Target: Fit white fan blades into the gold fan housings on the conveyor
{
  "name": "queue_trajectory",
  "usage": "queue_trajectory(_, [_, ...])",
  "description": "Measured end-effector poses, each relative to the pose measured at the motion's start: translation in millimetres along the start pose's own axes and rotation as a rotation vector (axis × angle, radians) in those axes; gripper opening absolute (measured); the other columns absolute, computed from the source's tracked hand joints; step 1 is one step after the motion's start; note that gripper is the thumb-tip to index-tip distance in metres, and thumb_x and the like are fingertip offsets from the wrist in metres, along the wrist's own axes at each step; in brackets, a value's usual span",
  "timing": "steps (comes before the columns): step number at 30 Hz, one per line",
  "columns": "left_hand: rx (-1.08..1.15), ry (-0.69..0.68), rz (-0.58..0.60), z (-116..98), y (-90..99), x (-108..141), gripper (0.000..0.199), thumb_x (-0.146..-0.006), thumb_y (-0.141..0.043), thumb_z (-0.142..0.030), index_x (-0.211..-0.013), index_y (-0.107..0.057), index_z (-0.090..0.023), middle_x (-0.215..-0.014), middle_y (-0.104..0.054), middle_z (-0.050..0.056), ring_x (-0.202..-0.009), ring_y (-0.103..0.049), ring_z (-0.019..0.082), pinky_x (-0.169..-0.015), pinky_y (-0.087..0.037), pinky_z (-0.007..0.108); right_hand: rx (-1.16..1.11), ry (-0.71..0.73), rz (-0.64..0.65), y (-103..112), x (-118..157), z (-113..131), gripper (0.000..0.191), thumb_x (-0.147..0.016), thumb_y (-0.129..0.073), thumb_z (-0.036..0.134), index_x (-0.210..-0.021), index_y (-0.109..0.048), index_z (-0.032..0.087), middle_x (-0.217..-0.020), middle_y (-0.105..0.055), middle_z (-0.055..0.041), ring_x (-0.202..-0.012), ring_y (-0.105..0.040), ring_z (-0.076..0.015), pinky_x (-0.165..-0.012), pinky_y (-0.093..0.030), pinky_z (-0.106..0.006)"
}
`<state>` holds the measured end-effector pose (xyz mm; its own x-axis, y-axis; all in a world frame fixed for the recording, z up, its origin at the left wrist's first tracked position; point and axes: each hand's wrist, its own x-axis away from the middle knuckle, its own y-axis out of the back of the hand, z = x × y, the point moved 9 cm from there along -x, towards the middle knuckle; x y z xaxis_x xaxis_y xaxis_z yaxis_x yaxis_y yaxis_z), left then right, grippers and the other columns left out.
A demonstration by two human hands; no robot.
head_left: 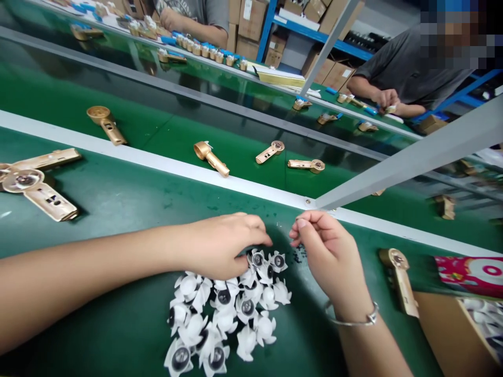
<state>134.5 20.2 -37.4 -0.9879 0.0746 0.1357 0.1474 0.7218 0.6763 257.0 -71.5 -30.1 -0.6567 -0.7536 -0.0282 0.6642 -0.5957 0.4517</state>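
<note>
A loose pile of white fan blades [226, 317] with dark hubs lies on the green table in front of me. My left hand [230, 246] reaches over the pile's far edge. Its thumb and fingers are apart, close around one small fan blade [257, 258], without a visible grip on it. To the right, my right hand [328, 248] is raised over the table with thumb and fingertips pinched together. Whatever sits in that pinch is too small to make out. Beneath these fingertips are scattered tiny black pieces [299, 255]. A bracelet [353, 317] circles the right wrist.
Gold handheld fan housings lie at left [51, 199], at right [401, 283] and on the green belt [165, 136] beyond a white rail [157, 175]. A slanted metal post [393, 157] rises at right, above a cardboard box [451, 330] of white parts. Two co-workers sit across.
</note>
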Motion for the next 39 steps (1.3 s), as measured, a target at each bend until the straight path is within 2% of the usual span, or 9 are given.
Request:
queue_trajectory(2, [-0.02,-0.052,0.083,-1.8,-9.5,-3.4,0.049,-0.082,-0.058,-0.013,-0.129,-0.062,-0.023,-0.126,-0.06,0.006,-0.121,-0.054,0.026,-0.103,-0.045,0.035,0.025,-0.019,0.074,-3.9,3.3,-2.7,0.014,-0.093,-0.056,0.031,-0.085,-0.059,0.02,-0.067,-0.06,0.0016,-0.056,-0.055,-0.0104,-0.05,-0.045,-0.021])
queue_trajectory(4, [-0.031,-0.083,0.093,1.1,-12.8,-7.7,0.039,-0.083,-0.066,-0.021,-0.122,-0.066,-0.024,-0.121,-0.062,0.007,-0.118,-0.055,0.025,-0.101,-0.046,0.035,0.069,-0.016,0.177,-14.4,8.7,-3.1,0.014,-0.093,-0.055,0.03,-0.084,-0.059,0.02,-0.063,-0.054,0.0036,-0.052,-0.048,-0.0092,-0.046,-0.039,-0.021])
queue_trajectory(9, [0.035,-0.073,-0.069,17.4,-4.1,-12.6,0.031,-0.075,-0.074,-0.024,-0.106,-0.069,-0.019,-0.109,-0.067,0.007,-0.104,-0.062,0.023,-0.093,-0.05,0.035,0.152,0.061,0.339,-37.6,19.8,2.6,0.014,-0.094,-0.05,0.026,-0.083,-0.058,0.021,-0.066,-0.051,0.0035,-0.057,-0.044,-0.0099,-0.05,-0.035,-0.022])
queue_trajectory(13, [0.494,0.11,-0.146,41.9,-3.7,-11.2,0.028,-0.075,-0.071,-0.023,-0.101,-0.063,-0.018,-0.091,-0.068,0.003,-0.079,-0.064,0.015,-0.071,-0.055,0.027,0.134,0.056,0.39,-46.0,20.2,-0.2,0.013,-0.094,-0.05,0.027,-0.084,-0.058,0.022,-0.066,-0.051,0.0038,-0.057,-0.045,-0.0103,-0.05,-0.037,-0.022])
queue_trajectory(16, [0.853,0.155,-0.174,44.8,-6.7,-11.0,0.031,-0.075,-0.072,-0.016,-0.103,-0.059,-0.018,-0.095,-0.067,0.002,-0.078,-0.066,0.011,-0.068,-0.054,0.022,0.068,0.065,0.341,-43.4,19.1,0.3,0.014,-0.095,-0.05,0.028,-0.086,-0.058,0.023,-0.066,-0.055,0.0036,-0.057,-0.051,-0.0108,-0.053,-0.042,-0.023])
queue_trajectory(21, [1.033,0.139,-0.212,33.6,-6.8,-9.0,0.03,-0.076,-0.072,-0.009,-0.102,-0.06,-0.019,-0.078,-0.063,-0.003,-0.067,-0.064,0.007,-0.061,-0.051,0.015,0.055,0.174,0.192,-33.7,24.0,8.7,0.008,-0.095,-0.052,0.024,-0.092,-0.059,0.024,-0.077,-0.063,0.0008,-0.067,-0.059,-0.013,-0.062,-0.048,-0.027])
queue_trajectory(35, [1.172,0.203,-0.248,33.3,-12.2,-5.7,0.033,-0.065,-0.085,-0.013,-0.094,-0.069,-0.016,-0.079,-0.075,0.0,-0.075,-0.073,0.011,-0.075,-0.061,0.021,0.251,0.333,0.07,-28.3,25.2,30.4,0.01,-0.093,-0.054,0.017,-0.087,-0.059,0.024,-0.077,-0.062,0.0014,-0.063,-0.058,-0.0115,-0.058,-0.047,-0.025])
queue_trajectory(37, [1.206,0.207,-0.264,32.7,-11.0,-4.7,0.032,-0.064,-0.086,-0.012,-0.091,-0.07,-0.015,-0.078,-0.076,0.0,-0.074,-0.074,0.011,-0.075,-0.061,0.02,0.28,0.389,0.062,-28.2,31.1,35.3,0.012,-0.092,-0.055,0.015,-0.092,-0.06,0.025,-0.081,-0.064,-0.0001,-0.068,-0.06,-0.0132,-0.061,-0.048,-0.027])
queue_trajectory(39, [1.219,0.204,-0.301,35.0,-6.8,-3.8,0.031,-0.063,-0.087,-0.013,-0.09,-0.07,-0.014,-0.079,-0.076,0.002,-0.073,-0.074,0.012,-0.074,-0.06,0.02,0.336,0.517,0.063,-29.2,41.0,44.8,0.024,-0.09,-0.056,0.01,-0.109,-0.062,0.025,-0.091,-0.068,-0.0033,-0.076,-0.064,-0.0165,-0.065,-0.05,-0.029])
